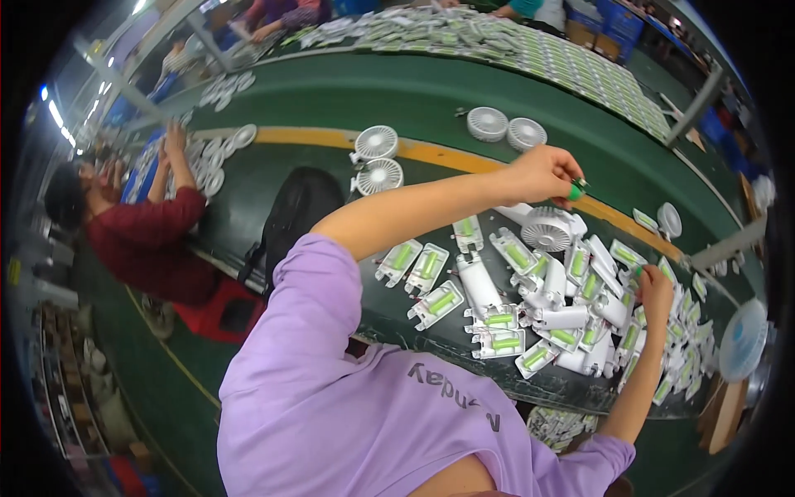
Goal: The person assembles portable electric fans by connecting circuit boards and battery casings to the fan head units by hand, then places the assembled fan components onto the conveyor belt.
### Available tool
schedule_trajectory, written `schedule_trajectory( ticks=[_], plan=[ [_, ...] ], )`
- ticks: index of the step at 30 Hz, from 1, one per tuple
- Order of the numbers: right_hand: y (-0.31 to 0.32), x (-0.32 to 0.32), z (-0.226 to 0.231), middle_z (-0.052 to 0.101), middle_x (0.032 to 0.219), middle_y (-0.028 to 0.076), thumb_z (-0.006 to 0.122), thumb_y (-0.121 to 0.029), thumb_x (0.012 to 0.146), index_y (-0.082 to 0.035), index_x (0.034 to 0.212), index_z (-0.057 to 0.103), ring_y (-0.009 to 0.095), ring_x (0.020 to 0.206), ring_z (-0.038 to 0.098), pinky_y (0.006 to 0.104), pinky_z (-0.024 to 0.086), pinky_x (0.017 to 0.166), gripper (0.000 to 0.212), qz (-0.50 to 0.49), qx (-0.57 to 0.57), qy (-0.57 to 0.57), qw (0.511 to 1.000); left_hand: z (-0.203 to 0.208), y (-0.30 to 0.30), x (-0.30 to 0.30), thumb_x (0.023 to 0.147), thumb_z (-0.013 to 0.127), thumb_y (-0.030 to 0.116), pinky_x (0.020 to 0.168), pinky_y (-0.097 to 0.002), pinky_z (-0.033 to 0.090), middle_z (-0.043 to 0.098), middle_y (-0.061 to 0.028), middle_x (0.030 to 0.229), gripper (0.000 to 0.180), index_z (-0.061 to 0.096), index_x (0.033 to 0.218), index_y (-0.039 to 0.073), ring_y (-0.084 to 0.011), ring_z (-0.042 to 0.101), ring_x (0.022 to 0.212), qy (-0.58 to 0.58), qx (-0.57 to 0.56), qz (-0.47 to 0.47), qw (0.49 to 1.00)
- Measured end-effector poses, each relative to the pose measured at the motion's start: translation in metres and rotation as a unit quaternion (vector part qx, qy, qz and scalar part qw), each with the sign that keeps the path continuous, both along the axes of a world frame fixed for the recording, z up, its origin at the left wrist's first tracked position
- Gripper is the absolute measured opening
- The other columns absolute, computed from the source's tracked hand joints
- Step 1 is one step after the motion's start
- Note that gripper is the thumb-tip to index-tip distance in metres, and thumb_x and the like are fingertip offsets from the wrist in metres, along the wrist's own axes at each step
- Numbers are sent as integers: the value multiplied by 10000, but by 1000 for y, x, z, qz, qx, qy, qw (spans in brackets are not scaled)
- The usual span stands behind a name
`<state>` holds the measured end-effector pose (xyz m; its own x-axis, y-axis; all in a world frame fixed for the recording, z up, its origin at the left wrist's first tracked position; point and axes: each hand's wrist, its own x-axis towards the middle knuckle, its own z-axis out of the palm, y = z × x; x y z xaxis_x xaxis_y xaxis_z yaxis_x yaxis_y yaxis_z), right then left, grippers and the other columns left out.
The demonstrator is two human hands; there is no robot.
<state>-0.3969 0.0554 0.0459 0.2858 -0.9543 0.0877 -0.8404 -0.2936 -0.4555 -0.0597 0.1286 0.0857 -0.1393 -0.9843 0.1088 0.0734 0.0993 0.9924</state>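
Stretched out over the bench, my left hand (pixel 538 176) has its fingers pinched together around a small dark piece with a bright green bit at the fingertips; its kind is too small to tell. Just below it lies a white handheld fan (pixel 549 229) with a round grille. My right hand (pixel 656 290) is closed at the right side of a heap of white handle housings (pixel 563 319). Green shows at its fingertips too, but what they grip is hidden. Many housings hold a green cylindrical battery (pixel 441 302) and thin wires.
Round white fan heads (pixel 377 142) stand near the yellow strip (pixel 431 154) and on the green belt (pixel 331 99) beyond. A big pile of housings (pixel 497 41) covers the far table. At left sits a co-worker (pixel 149 232). A blue round fan (pixel 743 340) stands far right.
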Motion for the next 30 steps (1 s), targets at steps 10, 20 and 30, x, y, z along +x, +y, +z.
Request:
schedule_trajectory(
  ticks=[10,20,30],
  plan=[
    [2,-34,7,642,989,113,490,-45,886,-40,1155,555,144,815,602,245,444,696,277,55,-285,-99,952,-2,-2,-21,803,576,3,599,-242,514,636,-109,789,161,557,956,-43,-163,649,685,34,11,-30,999],
    [18,20,25,613,738,33,569,-157,880,-28,986,579,99,680,577,209,473,606,167,21,171,-627,760,11,11,-20,840,574,37,674,-243,514,631,-87,874,172,568,996,-34,-138,627,748,10,1,-15,1000],
    [33,16,21,596,1124,105,545,-119,880,-46,1212,497,136,823,614,216,494,590,343,134,228,-663,700,18,14,-21,832,588,31,706,-241,506,629,-73,879,157,580,980,-23,-126,616,764,-19,-24,-10,999]
  ],
)
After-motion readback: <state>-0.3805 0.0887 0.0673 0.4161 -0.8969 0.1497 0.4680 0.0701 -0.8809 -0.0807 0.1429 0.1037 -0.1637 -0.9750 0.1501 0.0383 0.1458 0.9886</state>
